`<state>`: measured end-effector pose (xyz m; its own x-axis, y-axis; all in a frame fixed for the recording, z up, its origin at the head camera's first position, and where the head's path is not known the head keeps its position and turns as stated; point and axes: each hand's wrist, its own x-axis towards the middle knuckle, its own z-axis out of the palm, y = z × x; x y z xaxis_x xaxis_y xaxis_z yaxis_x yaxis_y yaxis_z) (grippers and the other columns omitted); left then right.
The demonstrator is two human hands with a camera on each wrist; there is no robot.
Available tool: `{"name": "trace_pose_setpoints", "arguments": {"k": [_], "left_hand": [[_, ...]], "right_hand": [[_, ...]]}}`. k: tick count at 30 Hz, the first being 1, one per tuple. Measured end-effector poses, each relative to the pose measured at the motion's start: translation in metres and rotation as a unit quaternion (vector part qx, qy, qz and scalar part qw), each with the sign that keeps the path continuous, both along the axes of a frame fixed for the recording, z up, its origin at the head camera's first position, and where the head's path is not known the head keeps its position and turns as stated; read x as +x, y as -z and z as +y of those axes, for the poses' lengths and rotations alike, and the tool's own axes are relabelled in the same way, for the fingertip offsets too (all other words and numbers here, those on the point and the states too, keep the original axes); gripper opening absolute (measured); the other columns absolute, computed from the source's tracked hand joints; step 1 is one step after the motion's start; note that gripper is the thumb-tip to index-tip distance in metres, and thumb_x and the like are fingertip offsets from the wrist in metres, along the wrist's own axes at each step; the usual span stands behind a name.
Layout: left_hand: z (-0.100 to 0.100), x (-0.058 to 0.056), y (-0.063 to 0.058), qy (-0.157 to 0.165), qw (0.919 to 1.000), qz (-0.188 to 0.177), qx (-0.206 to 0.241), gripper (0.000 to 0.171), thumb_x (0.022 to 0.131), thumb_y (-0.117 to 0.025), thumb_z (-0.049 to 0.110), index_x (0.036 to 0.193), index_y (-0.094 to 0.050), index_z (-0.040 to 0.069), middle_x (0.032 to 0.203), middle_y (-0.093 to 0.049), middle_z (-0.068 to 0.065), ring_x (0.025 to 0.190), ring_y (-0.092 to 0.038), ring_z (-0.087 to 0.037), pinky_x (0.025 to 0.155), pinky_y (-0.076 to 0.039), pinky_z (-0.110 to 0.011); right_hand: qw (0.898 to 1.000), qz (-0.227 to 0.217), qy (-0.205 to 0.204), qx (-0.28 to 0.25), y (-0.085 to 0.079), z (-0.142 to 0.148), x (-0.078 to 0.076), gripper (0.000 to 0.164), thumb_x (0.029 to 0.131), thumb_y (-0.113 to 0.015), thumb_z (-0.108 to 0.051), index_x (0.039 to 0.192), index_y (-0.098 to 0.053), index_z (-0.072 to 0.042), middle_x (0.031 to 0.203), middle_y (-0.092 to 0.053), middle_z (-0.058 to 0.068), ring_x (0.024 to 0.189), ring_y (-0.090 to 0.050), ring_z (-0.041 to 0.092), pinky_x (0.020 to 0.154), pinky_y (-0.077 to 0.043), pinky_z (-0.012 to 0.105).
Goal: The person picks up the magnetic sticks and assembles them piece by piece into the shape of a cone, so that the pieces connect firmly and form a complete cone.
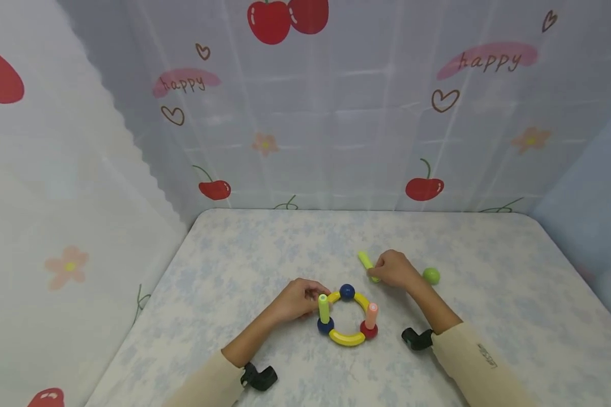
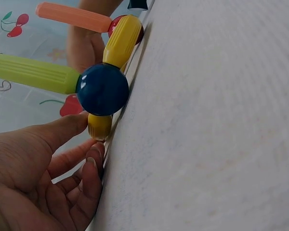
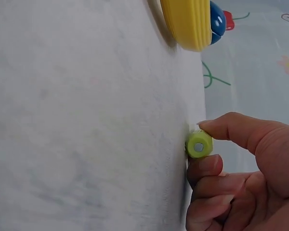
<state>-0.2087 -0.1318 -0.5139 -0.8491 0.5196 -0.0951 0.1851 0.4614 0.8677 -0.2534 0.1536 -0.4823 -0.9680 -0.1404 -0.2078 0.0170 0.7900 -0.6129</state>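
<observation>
A ring of yellow curved rods (image 1: 347, 338) joined by balls lies on the table. My left hand (image 1: 296, 299) pinches one yellow curved rod (image 2: 100, 126) between thumb and fingers, close to a dark blue ball (image 2: 102, 89). From that ball rises a light green stick (image 1: 323, 309), and a salmon-pink stick (image 1: 371, 315) stands on the red ball (image 1: 369, 330). Beyond the ring, my right hand (image 1: 394, 269) pinches another light green stick (image 1: 365, 260) lying on the table. The right wrist view shows that green stick's (image 3: 199, 146) end with a metal disc, between thumb and index finger.
A green ball (image 1: 431, 276) sits on the table just right of my right hand. Another blue ball (image 1: 347, 291) forms the far corner of the ring. The patterned table (image 1: 265, 243) backs onto a curtain (image 1: 326, 124) printed with cherries.
</observation>
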Motion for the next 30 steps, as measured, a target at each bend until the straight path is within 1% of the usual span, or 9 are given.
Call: {"name": "trace_pose_setpoints", "arguments": {"k": [3, 6, 8, 10, 13, 16, 21, 26, 30], "left_hand": [[0.002, 0.0, 0.001, -0.006, 1.0, 0.001, 0.0, 0.02, 0.096, -0.072, 0.013, 0.114, -0.076, 0.015, 0.075, -0.065, 0.001, 0.047, -0.051, -0.013, 0.045, -0.045, -0.026], [0.003, 0.001, 0.001, -0.009, 1.0, -0.003, -0.001, 0.019, 0.095, -0.072, 0.012, 0.114, -0.076, 0.014, 0.075, -0.065, 0.001, 0.048, -0.051, -0.013, 0.045, -0.045, -0.027], [0.003, 0.002, 0.0, -0.01, 0.9999, -0.006, -0.002, 0.019, 0.095, -0.072, 0.012, 0.114, -0.077, 0.014, 0.075, -0.065, 0.0, 0.048, -0.052, -0.014, 0.045, -0.045, -0.027], [0.003, 0.002, -0.001, -0.012, 0.9999, -0.008, -0.001, 0.019, 0.095, -0.072, 0.013, 0.114, -0.077, 0.014, 0.075, -0.065, 0.0, 0.049, -0.052, -0.014, 0.046, -0.046, -0.027], [0.003, 0.001, -0.002, -0.014, 0.9999, -0.007, 0.002, 0.019, 0.095, -0.074, 0.016, 0.113, -0.077, 0.014, 0.076, -0.066, 0.0, 0.05, -0.053, -0.014, 0.047, -0.046, -0.027], [0.002, 0.001, -0.001, -0.016, 0.9998, -0.008, 0.006, 0.019, 0.094, -0.075, 0.019, 0.113, -0.077, 0.014, 0.075, -0.066, -0.001, 0.05, -0.054, -0.014, 0.047, -0.046, -0.028], [0.002, 0.0, 0.0, -0.014, 0.9998, -0.007, 0.008, 0.02, 0.094, -0.076, 0.02, 0.113, -0.077, 0.014, 0.076, -0.066, 0.0, 0.049, -0.053, -0.014, 0.046, -0.046, -0.028], [0.002, -0.001, 0.0, -0.011, 0.9999, -0.004, 0.006, 0.02, 0.095, -0.074, 0.019, 0.114, -0.077, 0.014, 0.075, -0.066, 0.0, 0.049, -0.053, -0.014, 0.046, -0.046, -0.028], [0.002, -0.001, 0.0, -0.012, 0.9999, -0.006, 0.009, 0.02, 0.094, -0.074, 0.018, 0.113, -0.077, 0.013, 0.074, -0.065, 0.0, 0.048, -0.053, -0.014, 0.046, -0.046, -0.028]], "right_hand": [[1.0, 0.026, -0.006, -0.01, 0.004, 0.002, 0.003, 0.023, 0.09, -0.075, -0.023, 0.077, -0.068, -0.004, 0.074, -0.06, 0.005, 0.062, -0.053, 0.017, 0.054, -0.043, 0.028], [0.999, 0.029, 0.003, -0.024, 0.006, 0.003, 0.008, 0.022, 0.09, -0.075, -0.025, 0.086, -0.071, -0.004, 0.08, -0.063, 0.005, 0.066, -0.055, 0.018, 0.057, -0.045, 0.028], [0.999, 0.028, 0.014, -0.036, 0.006, 0.003, 0.012, 0.023, 0.091, -0.075, -0.026, 0.09, -0.07, -0.003, 0.079, -0.065, 0.006, 0.066, -0.056, 0.018, 0.058, -0.046, 0.028], [0.998, 0.033, 0.023, -0.052, 0.004, 0.003, 0.016, 0.023, 0.092, -0.074, -0.025, 0.091, -0.07, -0.003, 0.075, -0.065, 0.006, 0.063, -0.056, 0.018, 0.056, -0.046, 0.029], [0.996, 0.044, 0.019, -0.069, 0.0, 0.003, 0.018, 0.023, 0.093, -0.073, -0.024, 0.094, -0.068, -0.002, 0.069, -0.064, 0.006, 0.058, -0.056, 0.017, 0.054, -0.046, 0.03], [0.995, 0.047, 0.004, -0.087, -0.004, 0.001, 0.019, 0.023, 0.093, -0.073, -0.023, 0.098, -0.067, -0.002, 0.07, -0.064, 0.004, 0.057, -0.056, 0.016, 0.054, -0.046, 0.03], [0.991, 0.036, -0.034, -0.123, -0.012, -0.004, 0.022, 0.02, 0.095, -0.072, -0.02, 0.101, -0.064, -0.003, 0.069, -0.066, 0.004, 0.055, -0.056, 0.017, 0.054, -0.046, 0.03], [0.987, 0.037, -0.066, -0.144, -0.012, -0.007, 0.024, 0.02, 0.095, -0.072, -0.018, 0.102, -0.063, -0.002, 0.074, -0.069, 0.005, 0.058, -0.06, 0.019, 0.057, -0.051, 0.031], [0.98, 0.046, -0.103, -0.165, -0.011, -0.01, 0.026, 0.018, 0.094, -0.072, -0.016, 0.102, -0.063, -0.003, 0.08, -0.072, 0.007, 0.065, -0.066, 0.023, 0.06, -0.056, 0.032]]}}
